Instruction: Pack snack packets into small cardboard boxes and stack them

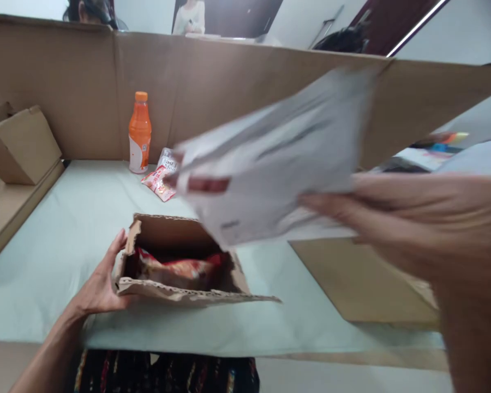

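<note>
My left hand (100, 289) grips the left side of an open cardboard box (239, 278), thumb up along its wall and fingers beneath. Inside the box lies a red and orange snack packet (184, 270). Up in the air, my right hand (396, 218) pinches the lower right edge of a white packet (278, 164), smeared by motion. A dark red patch shows near the packet's left end; its exact kind I cannot make out. The packet hangs over the box's right rear corner and hides part of the table behind.
An orange drink bottle (139, 134) stands at the back, beside small snack packets (161, 183). Cardboard boxes (24, 144) are at the left, and a flat cardboard piece (364, 284) lies at the right. A tall cardboard wall (82, 93) borders the back; people are beyond it.
</note>
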A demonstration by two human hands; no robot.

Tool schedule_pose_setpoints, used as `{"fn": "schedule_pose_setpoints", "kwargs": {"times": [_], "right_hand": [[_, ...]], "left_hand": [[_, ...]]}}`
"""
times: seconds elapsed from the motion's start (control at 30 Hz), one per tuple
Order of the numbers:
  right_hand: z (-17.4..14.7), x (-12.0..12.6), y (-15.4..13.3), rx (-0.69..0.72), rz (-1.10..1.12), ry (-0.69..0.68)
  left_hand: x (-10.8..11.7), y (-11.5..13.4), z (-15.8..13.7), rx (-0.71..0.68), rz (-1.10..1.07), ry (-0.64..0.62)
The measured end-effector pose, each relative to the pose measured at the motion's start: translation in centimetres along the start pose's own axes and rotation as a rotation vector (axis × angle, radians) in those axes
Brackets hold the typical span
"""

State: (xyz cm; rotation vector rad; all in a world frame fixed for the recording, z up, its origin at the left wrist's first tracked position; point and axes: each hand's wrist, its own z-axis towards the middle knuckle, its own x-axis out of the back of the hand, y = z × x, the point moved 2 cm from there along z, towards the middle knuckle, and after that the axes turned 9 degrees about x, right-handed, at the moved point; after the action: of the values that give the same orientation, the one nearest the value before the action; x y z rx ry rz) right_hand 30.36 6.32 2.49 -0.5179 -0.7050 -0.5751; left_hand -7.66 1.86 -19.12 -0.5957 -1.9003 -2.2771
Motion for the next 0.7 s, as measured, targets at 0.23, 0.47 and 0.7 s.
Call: {"fn": "schedule_pose_setpoints", "kwargs": {"times": [0.23, 0.47, 0.7], "right_hand": [[3.4, -4.7, 6.4, -0.122, -0.18, -0.061], [5.9, -15.9, 11.7, -0.277, -0.052, -0.142], [7.4, -10.6, 0.3, 0.052, 0.234, -0.018]], "left_hand": [[4.1, -1.3, -1.1, -0.016, 0.135, 0.25], [3.5, -0.8, -1.3, 0.022, 0.165, 0.207], [2.9, -1.0, -1.5, 0.048, 0.12, 0.23]]}}
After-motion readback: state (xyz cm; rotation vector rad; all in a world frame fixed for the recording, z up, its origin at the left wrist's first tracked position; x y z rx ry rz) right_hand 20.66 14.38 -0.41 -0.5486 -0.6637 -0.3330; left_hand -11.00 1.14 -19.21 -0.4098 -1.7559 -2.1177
